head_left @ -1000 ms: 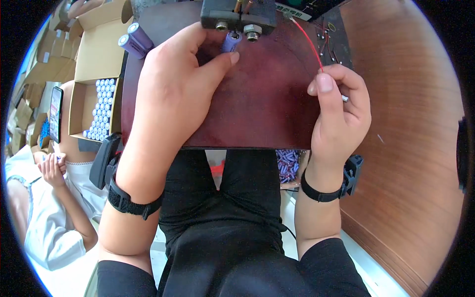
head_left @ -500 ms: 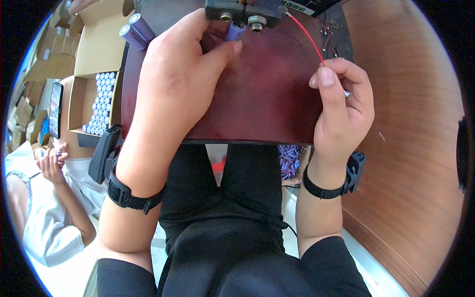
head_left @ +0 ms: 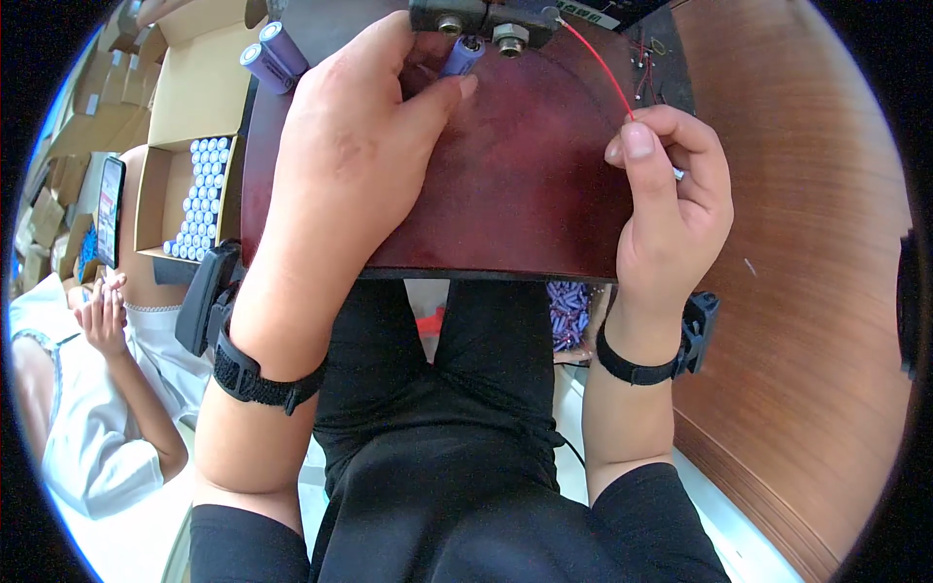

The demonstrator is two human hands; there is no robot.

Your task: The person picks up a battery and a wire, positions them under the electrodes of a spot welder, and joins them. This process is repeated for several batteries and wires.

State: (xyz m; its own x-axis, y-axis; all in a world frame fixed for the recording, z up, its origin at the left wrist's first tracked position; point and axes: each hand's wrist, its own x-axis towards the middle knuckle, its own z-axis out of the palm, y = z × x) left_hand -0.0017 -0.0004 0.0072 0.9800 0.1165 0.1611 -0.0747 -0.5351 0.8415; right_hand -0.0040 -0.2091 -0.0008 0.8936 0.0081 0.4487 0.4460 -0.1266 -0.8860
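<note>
One purple cell (head_left: pixel 462 60) lies at 12 o'clock from my left thumb tip, its long axis leaning from 7 toward 1 o'clock, dark end up by the black block (head_left: pixel 486 17); whether they touch, I cannot tell. My left hand (head_left: pixel 355 146) is closed around the cell's near end, though most of its fingers are hidden. My right hand (head_left: pixel 675 175) sits farther off, the cell at its 10 o'clock; its thumb and forefinger pinch a red wire (head_left: pixel 604 73) that runs toward 11 o'clock, its far tip beside the block. So the left is much nearer. Two loose cells (head_left: pixel 275 58) stand at my left hand's 11 o'clock.
</note>
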